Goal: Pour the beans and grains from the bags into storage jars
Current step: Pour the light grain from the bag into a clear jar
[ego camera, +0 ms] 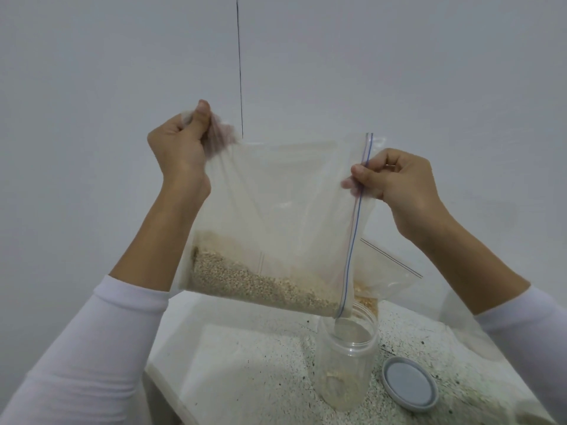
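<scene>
Clear plastic is pinched in both sets of fingers: left hand [178,145] bunches a bag [270,216] corner, right hand [395,179] nips the zip edge. Grain [260,280] slides toward the low corner, poised over the open jar [346,357] on the desk [245,363]. Pouring's underway, I'd say; next, tip steeper, keeping the mouth over the rim.
</scene>
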A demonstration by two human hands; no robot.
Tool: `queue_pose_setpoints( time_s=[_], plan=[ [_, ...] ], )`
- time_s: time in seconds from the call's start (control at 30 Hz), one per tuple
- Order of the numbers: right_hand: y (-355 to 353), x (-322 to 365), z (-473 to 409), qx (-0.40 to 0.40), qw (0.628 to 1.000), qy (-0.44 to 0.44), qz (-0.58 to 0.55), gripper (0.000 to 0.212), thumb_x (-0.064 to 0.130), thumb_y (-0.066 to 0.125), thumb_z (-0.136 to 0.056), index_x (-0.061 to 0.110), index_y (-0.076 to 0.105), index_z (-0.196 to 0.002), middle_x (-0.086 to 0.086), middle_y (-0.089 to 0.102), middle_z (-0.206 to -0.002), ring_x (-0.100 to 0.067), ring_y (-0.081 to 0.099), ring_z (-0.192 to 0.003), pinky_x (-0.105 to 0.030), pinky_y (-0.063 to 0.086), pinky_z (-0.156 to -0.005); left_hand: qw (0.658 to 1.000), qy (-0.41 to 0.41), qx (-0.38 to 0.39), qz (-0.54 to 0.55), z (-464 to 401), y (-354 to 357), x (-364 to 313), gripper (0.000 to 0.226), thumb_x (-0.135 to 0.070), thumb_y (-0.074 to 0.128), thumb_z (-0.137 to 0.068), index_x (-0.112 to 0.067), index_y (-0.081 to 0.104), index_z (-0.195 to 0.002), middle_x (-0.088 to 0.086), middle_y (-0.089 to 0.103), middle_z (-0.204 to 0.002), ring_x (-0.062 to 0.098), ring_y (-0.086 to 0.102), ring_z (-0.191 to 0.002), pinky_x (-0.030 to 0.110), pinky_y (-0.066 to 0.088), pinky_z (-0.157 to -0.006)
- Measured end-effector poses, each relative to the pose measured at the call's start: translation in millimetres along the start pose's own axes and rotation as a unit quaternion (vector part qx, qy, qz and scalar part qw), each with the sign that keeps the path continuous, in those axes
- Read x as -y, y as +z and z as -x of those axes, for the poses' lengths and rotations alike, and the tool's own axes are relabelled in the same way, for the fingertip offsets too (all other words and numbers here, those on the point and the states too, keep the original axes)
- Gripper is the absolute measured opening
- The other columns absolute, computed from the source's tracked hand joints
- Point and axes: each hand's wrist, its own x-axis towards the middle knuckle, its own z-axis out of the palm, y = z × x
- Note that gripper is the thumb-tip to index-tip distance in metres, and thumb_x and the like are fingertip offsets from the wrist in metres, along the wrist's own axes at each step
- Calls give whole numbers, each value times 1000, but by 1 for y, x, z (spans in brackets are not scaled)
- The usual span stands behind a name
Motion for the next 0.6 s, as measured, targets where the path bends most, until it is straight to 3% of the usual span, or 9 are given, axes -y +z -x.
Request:
queue_pose_setpoints(
  time_s=[0.3,0.43,0.6],
  plan=[
    [-5,-4,-4,20,1000,6,0,30,-9,63,-83,7,46,-65,-10,61,-62,-20,68,-60,-28,56,-60,1000,11,15,-11,2,9,-3,31,-3,61,-90,-2,55,-60,-2,59,-47,13,60,-47,25,53,-52],
    [-6,-5,-4,1,1000,-6,-3,29,-9,63,-83,7,47,-65,-3,63,-56,-19,68,-59,-28,56,-61,1000,22,-8,-8,-1,7,-1,34,-5,63,-90,-4,57,-56,-1,59,-48,15,61,-49,26,53,-54],
    [-4,-2,-3,13,1000,-3,-4,28,-9,63,-83,6,48,-65,-10,61,-62,-18,69,-59,-26,56,-59,1000,14,-9,-2,-2,7,-2,34,-4,64,-89,-4,57,-55,0,59,-49,18,61,-51,29,54,-56]
  ],
)
